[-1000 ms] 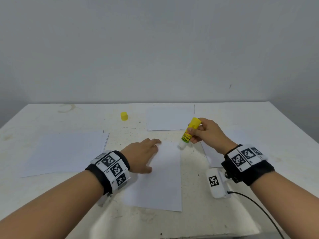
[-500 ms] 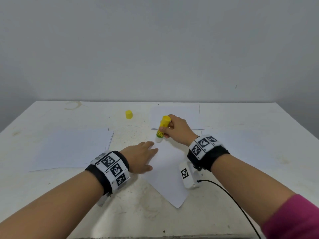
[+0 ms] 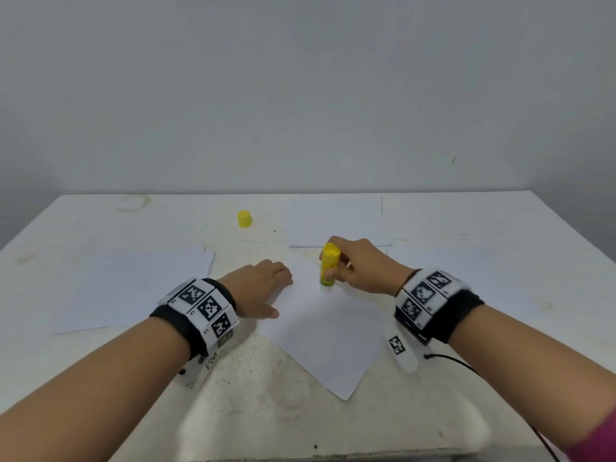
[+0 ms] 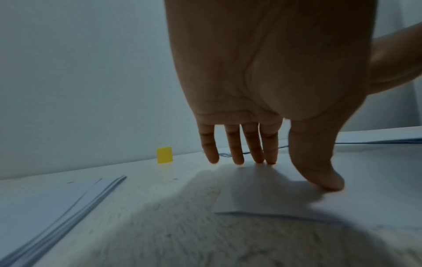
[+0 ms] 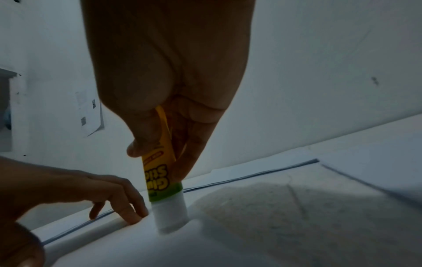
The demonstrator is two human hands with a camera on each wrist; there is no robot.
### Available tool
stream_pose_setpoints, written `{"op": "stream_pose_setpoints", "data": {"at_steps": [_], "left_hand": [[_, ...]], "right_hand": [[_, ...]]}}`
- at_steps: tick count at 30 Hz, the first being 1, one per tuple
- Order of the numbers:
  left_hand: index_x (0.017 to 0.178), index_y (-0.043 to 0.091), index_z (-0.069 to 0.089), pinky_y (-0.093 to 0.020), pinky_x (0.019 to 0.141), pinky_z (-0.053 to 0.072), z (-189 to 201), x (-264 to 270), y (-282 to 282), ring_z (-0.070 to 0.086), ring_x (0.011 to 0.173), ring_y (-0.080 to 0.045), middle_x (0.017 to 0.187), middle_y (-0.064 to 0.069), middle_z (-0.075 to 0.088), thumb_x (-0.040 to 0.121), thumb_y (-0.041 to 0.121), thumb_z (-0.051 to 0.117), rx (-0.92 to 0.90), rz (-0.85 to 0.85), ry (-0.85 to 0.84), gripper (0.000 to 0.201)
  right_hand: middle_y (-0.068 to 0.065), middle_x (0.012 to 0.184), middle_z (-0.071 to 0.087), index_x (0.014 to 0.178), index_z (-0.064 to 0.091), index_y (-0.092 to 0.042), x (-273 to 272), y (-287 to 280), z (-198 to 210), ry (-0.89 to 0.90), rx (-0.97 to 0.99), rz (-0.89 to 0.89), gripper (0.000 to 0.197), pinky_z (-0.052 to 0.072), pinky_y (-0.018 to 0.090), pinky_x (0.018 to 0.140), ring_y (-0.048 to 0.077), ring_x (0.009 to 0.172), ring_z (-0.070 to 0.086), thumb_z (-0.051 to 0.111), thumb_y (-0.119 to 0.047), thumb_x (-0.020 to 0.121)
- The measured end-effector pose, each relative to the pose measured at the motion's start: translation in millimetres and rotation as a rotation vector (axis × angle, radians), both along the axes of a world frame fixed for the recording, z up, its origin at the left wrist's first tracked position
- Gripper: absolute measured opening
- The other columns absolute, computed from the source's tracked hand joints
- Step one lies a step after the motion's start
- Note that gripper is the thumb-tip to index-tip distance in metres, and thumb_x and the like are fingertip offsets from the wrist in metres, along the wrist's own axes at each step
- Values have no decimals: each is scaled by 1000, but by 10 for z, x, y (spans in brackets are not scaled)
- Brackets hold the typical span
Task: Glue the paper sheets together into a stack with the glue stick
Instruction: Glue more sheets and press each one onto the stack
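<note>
The right hand [image 3: 360, 266] grips the glue stick [image 3: 329, 265] upright, its white tip down on the sheet [image 3: 328, 338] at the middle of the surface [image 3: 266, 411]. The left hand [image 3: 258, 288], fingers straight, presses the sheet's left corner.

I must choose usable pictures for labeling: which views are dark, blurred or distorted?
Head view: bright and even, with the table edges bowed by the wide lens. Left wrist view: dim, the left hand in shadow, the near sheet edge smeared. Right wrist view: darkest, the right hand almost a silhouette, yet the glue stick label stays readable.
</note>
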State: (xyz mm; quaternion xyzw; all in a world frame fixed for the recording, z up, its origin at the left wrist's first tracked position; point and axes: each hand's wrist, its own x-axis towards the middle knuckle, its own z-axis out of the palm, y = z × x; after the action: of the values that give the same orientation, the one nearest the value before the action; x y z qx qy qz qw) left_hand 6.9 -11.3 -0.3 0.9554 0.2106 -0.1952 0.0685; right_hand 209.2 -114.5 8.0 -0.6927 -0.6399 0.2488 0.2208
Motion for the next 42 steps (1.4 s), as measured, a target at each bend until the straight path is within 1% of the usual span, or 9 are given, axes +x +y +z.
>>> {"op": "stream_pose_setpoints", "data": {"at_steps": [6, 10, 15, 21, 24, 27, 31, 36, 42], "left_hand": [[143, 25, 28, -37, 109, 23, -9, 26, 53, 10, 141, -21, 157, 5, 8, 86, 44, 63, 37, -3, 33, 69], [153, 22, -5, -46, 120, 4, -3, 7, 98, -15, 147, -19, 160, 8, -15, 93, 45, 54, -54, 15, 143, 88], [153, 28, -6, -48, 120, 4, 19, -71, 137, -13, 147, -18, 159, 12, -14, 92, 58, 46, -51, 8, 182, 86], [153, 29, 7, -39, 116, 22, 3, -234, 201, 6, 143, -16, 159, 10, 4, 38, 101, -9, -93, 3, 143, 137], [153, 27, 7, -39, 115, 24, -5, -282, 149, 6, 142, -16, 157, 4, 6, 64, 95, 9, -82, 51, 131, 112], [154, 19, -4, -43, 119, 13, -18, -302, 45, -6, 146, -18, 159, -1, -7, 95, 52, 46, -98, 102, 153, 84], [151, 15, -17, -46, 118, -8, -46, -284, 54, -23, 144, -13, 157, 4, -27, 101, 33, 42, -265, 203, 170, 80], [145, 13, -28, -51, 116, -12, -166, -256, 12, -30, 141, -14, 151, 1, -38, 100, 47, 37, -216, 187, 234, 87], [145, 13, -29, -51, 116, -13, -258, -254, 12, -29, 142, -14, 151, 1, -37, 94, 60, 34, -176, 202, 219, 94]], "right_hand": [[7, 92, 67, 104, 57, -18, 245, -421, 32, -89, -75, 64, 19, 52, 41, 80, 22, 83, 63, 66, -25, 89], [5, 94, 68, 102, 57, -17, 357, -632, 62, -113, -109, 81, 19, 52, 38, 80, 19, 85, 63, 66, -27, 89], [7, 90, 69, 101, 61, -12, 468, -690, 129, -76, -134, 77, 23, 52, 28, 75, 16, 80, 64, 70, -26, 86], [17, 100, 69, 85, 59, 1, 512, -511, 396, 750, 189, -275, 5, 58, 30, 70, 30, 80, 70, 61, 6, 86], [16, 90, 69, 78, 51, -6, 397, -297, 433, 1174, 259, -411, 17, 58, 26, 71, 29, 84, 72, 50, 5, 91], [13, 81, 68, 87, 58, -2, 261, -19, 384, 1420, 145, -455, 14, 57, 24, 63, 21, 75, 72, 51, -12, 94], [1, 89, 70, 103, 65, -8, -23, 447, 238, 1062, -2, -372, 15, 51, 20, 61, 11, 66, 65, 62, -16, 90], [11, 99, 70, 108, 60, -9, -444, 1084, 107, 604, 17, -340, 41, 56, 36, 81, 23, 87, 67, 79, -4, 72], [11, 111, 63, 116, 56, -5, -740, 1583, 30, 211, 60, -242, 47, 45, 30, 82, 26, 101, 59, 76, -7, 74]]}}
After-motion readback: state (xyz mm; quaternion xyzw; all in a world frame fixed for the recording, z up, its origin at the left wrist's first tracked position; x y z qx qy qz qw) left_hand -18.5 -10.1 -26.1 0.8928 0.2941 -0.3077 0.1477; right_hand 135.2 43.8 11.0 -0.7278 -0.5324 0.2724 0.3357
